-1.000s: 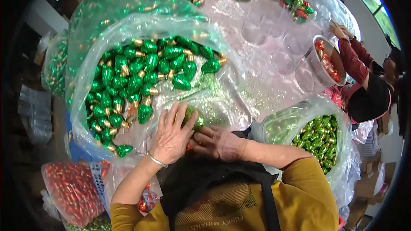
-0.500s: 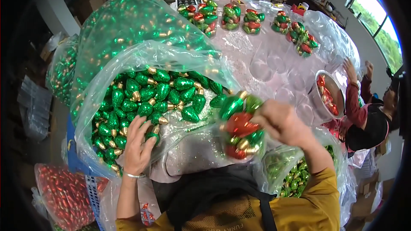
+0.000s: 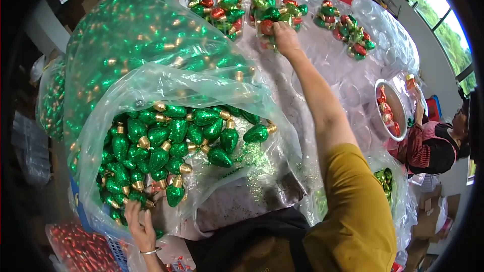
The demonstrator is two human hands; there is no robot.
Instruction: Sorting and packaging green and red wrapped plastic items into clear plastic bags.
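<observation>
My right arm stretches across the table. My right hand (image 3: 287, 41) grips a clear plastic tub (image 3: 268, 29) of red and green glitter bulb ornaments, among other filled tubs at the far side; its fingers cover part of the tub. My left hand (image 3: 142, 225) is at the near left edge of a large open plastic bag (image 3: 146, 83). Its fingers are apart, close against a few green glitter bulbs (image 3: 137, 200) with gold caps; I cannot tell whether they touch. Many green bulbs (image 3: 159, 157) lie heaped in the bag's mouth, and one bulb (image 3: 257, 133) lies apart to the right.
More filled tubs (image 3: 359, 38) stand along the far edge. Empty clear cups (image 3: 322, 73) are on the table at right, beside a white bucket (image 3: 378, 121) with red ornaments. A co-worker (image 3: 428, 143) is at the right. A bag of red bulbs (image 3: 83, 249) sits lower left.
My right hand has carried the filled tub from in front of me to the far side of the table. My left hand has drawn back toward the bag's near edge.
</observation>
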